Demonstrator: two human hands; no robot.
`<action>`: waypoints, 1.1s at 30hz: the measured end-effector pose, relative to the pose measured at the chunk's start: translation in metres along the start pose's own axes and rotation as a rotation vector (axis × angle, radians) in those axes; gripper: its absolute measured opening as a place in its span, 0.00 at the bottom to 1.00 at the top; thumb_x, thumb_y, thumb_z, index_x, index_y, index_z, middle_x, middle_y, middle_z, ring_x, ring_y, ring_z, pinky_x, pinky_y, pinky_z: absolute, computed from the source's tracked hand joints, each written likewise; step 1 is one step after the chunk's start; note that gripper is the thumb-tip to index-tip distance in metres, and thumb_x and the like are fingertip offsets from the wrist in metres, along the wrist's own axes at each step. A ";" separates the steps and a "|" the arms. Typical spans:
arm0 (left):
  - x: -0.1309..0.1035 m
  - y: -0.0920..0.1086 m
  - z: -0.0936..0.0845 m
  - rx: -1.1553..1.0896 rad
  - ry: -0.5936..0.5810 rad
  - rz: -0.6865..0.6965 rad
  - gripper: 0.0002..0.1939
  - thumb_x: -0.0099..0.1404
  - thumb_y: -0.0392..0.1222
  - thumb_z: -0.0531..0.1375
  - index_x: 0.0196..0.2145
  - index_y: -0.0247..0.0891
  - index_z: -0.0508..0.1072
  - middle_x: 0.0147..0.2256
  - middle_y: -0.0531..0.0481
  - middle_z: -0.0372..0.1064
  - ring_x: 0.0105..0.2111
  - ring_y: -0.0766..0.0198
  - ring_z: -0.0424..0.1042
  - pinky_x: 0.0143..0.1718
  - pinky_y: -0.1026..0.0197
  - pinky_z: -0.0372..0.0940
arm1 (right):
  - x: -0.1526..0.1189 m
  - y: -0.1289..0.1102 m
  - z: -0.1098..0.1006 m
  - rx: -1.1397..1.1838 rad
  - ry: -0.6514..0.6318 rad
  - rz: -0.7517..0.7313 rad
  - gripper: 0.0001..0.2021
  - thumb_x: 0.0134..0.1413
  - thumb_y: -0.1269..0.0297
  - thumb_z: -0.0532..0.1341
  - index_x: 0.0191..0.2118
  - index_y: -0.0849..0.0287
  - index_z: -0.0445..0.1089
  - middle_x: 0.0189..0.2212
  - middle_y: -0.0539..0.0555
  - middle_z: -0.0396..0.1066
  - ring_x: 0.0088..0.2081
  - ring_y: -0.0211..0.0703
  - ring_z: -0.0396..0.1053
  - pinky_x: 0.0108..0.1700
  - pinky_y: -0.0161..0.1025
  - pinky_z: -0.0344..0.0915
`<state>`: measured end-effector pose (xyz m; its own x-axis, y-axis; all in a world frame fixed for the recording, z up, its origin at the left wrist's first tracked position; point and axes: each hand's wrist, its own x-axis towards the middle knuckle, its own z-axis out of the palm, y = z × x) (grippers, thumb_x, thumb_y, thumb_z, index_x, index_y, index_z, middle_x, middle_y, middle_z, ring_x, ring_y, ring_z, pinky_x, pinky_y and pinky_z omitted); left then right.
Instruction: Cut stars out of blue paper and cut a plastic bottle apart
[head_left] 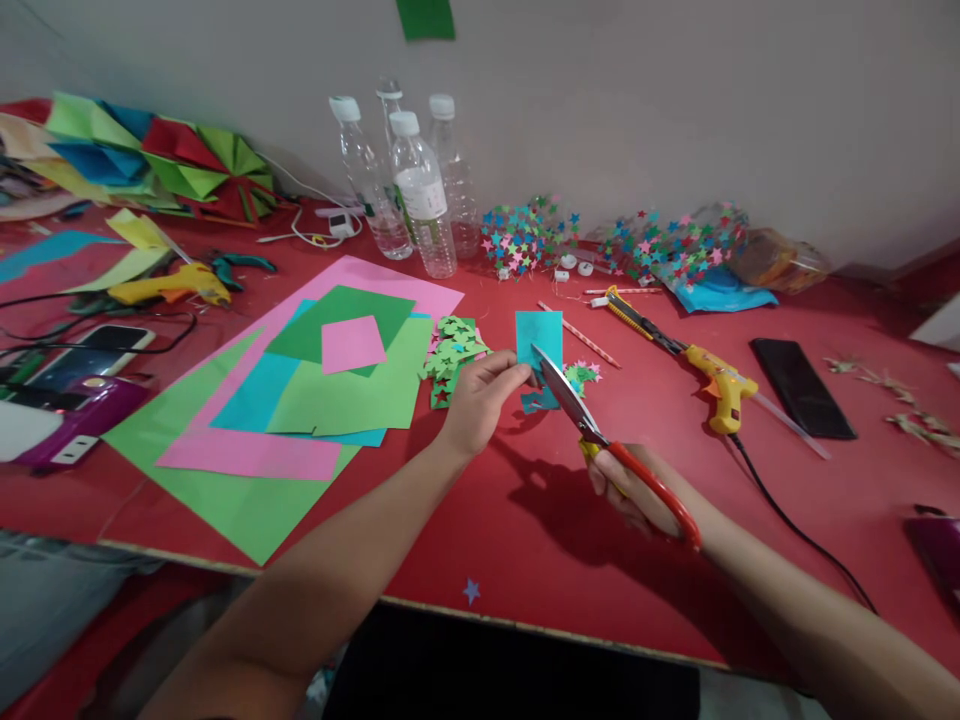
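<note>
My left hand (481, 398) pinches the lower left edge of a small blue paper piece (538, 332) above the red table. In my right hand (637, 490) is a pair of scissors (574, 395) with red and yellow handles. Their blade tips lie against the blue paper, pointing up and left. Whether the blades are cutting into it, I cannot tell. Below the paper hangs or lies a cut blue scrap (541, 402). Green paper with star-shaped cutouts (456, 350) is beside my left hand, and small cut stars (583, 376) lie behind the scissors.
Coloured paper sheets (360, 395) are stacked on the left. Several plastic bottles (424, 200) stand at the back, near star-covered clear bottles (675, 245). A yellow glue gun (720, 385) and a black phone (802, 385) lie right. One purple star (471, 590) is near the front edge.
</note>
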<state>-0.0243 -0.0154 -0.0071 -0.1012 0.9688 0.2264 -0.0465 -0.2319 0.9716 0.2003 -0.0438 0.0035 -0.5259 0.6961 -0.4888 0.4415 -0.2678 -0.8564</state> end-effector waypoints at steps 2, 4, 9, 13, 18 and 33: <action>0.000 0.002 -0.001 0.015 -0.003 0.012 0.12 0.62 0.43 0.58 0.23 0.40 0.73 0.26 0.51 0.73 0.31 0.63 0.71 0.38 0.59 0.66 | 0.000 0.000 0.000 -0.011 0.013 0.005 0.29 0.53 0.31 0.53 0.26 0.56 0.60 0.11 0.41 0.53 0.10 0.30 0.53 0.12 0.28 0.53; 0.001 0.004 -0.001 0.023 -0.008 0.026 0.12 0.62 0.42 0.58 0.22 0.40 0.72 0.26 0.51 0.73 0.30 0.63 0.71 0.38 0.59 0.66 | -0.001 0.000 0.000 -0.019 0.020 0.006 0.28 0.54 0.32 0.53 0.26 0.56 0.59 0.11 0.41 0.52 0.10 0.30 0.53 0.12 0.28 0.53; 0.001 0.008 -0.002 0.033 -0.006 0.046 0.12 0.62 0.42 0.57 0.22 0.40 0.70 0.24 0.53 0.69 0.28 0.64 0.69 0.34 0.60 0.65 | -0.001 0.000 0.000 -0.004 0.010 0.048 0.25 0.55 0.36 0.54 0.27 0.56 0.60 0.11 0.40 0.52 0.10 0.30 0.52 0.12 0.28 0.53; 0.003 0.009 -0.006 0.053 0.014 0.066 0.12 0.62 0.41 0.58 0.21 0.40 0.70 0.23 0.53 0.67 0.27 0.66 0.66 0.32 0.62 0.63 | -0.001 -0.002 0.000 0.004 0.021 0.063 0.23 0.56 0.39 0.54 0.26 0.56 0.59 0.11 0.41 0.53 0.10 0.30 0.53 0.12 0.28 0.52; 0.008 0.010 -0.013 0.048 0.061 0.087 0.11 0.61 0.40 0.59 0.22 0.39 0.70 0.23 0.53 0.66 0.26 0.67 0.64 0.30 0.62 0.61 | -0.002 -0.005 -0.001 -0.008 0.001 0.082 0.23 0.55 0.39 0.55 0.26 0.56 0.59 0.11 0.40 0.52 0.10 0.30 0.52 0.11 0.28 0.53; 0.002 0.009 -0.003 0.209 0.103 0.173 0.10 0.65 0.44 0.59 0.27 0.40 0.74 0.46 0.47 0.69 0.49 0.59 0.69 0.53 0.52 0.64 | 0.002 0.002 0.006 0.024 0.048 -0.044 0.31 0.51 0.29 0.53 0.25 0.57 0.59 0.10 0.41 0.53 0.10 0.30 0.54 0.14 0.30 0.55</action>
<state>-0.0281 -0.0156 0.0024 -0.1903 0.9000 0.3922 0.1849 -0.3595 0.9146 0.1962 -0.0471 -0.0005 -0.5089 0.7382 -0.4429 0.4007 -0.2523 -0.8808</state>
